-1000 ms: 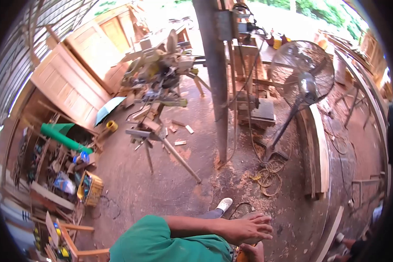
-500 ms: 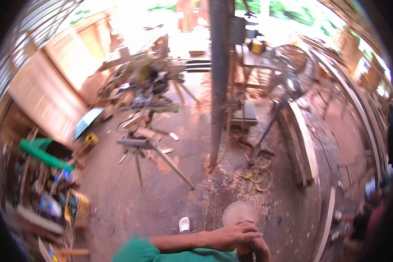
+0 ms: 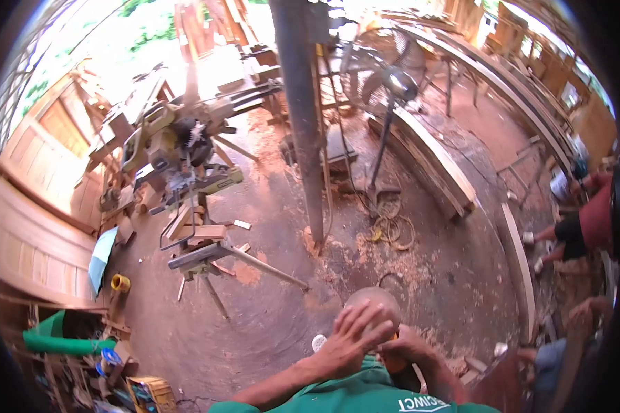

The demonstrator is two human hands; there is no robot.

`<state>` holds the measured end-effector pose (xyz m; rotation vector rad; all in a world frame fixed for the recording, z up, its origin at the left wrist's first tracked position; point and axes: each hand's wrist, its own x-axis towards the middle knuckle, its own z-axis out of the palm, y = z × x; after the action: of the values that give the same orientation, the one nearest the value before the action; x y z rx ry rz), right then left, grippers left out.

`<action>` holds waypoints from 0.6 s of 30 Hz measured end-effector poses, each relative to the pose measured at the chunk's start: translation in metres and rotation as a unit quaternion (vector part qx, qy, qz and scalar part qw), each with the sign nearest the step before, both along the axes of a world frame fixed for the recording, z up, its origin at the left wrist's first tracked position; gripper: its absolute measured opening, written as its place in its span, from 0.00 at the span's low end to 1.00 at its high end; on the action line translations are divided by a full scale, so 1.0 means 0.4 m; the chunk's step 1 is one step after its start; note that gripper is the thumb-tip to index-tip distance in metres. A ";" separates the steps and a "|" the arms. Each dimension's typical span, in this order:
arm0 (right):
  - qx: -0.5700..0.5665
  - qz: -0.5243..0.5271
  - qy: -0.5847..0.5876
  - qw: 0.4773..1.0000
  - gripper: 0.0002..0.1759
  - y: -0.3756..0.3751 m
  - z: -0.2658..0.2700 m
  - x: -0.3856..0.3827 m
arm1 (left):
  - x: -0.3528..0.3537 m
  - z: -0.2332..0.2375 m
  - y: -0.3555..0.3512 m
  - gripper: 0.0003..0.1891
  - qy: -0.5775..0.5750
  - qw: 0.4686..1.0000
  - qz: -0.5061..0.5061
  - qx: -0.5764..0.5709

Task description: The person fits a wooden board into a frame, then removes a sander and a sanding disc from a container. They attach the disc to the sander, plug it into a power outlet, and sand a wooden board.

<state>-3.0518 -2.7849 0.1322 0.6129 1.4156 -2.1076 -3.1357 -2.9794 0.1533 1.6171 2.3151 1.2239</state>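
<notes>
My left hand (image 3: 351, 337) reaches in from the bottom left, its fingers spread and laid on the near edge of a round wooden piece (image 3: 373, 301) that stands over the sawdust-covered floor. Just to its right, my right hand (image 3: 410, 346) is curled around a small orange object (image 3: 393, 337), most of which is hidden by the fingers. The two hands touch each other. My green sleeve (image 3: 337, 396) fills the bottom edge.
A mitre saw on a stand (image 3: 186, 148) is at the left, a steel post (image 3: 303, 138) in the middle, and a pedestal fan (image 3: 386, 76) behind it. Stacked planks (image 3: 434, 165) and coiled cable (image 3: 393, 230) lie right of the post. Other people (image 3: 585, 227) stand at the right edge.
The view has swung to the right and tipped down. My left hand, which lay closed over my right hand, now has its fingers spread on the round wooden piece.
</notes>
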 end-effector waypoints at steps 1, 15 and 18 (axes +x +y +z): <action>0.000 -0.012 -0.016 1.000 0.32 -0.002 0.014 0.005 | -0.016 -0.007 -0.009 0.36 0.003 1.000 0.011 -0.006; -0.035 -0.248 0.071 0.965 0.43 0.159 -0.041 0.158 | -0.174 0.028 0.308 0.27 -0.093 0.969 -0.219 -0.066; -0.017 -0.285 0.083 0.955 0.45 0.211 -0.050 0.184 | -0.186 0.042 0.423 0.29 -0.145 0.961 -0.225 -0.076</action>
<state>-2.9780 -2.7005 0.1123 0.9366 1.4025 -2.6776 -3.2100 -2.8101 0.1701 1.6548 1.6973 1.0616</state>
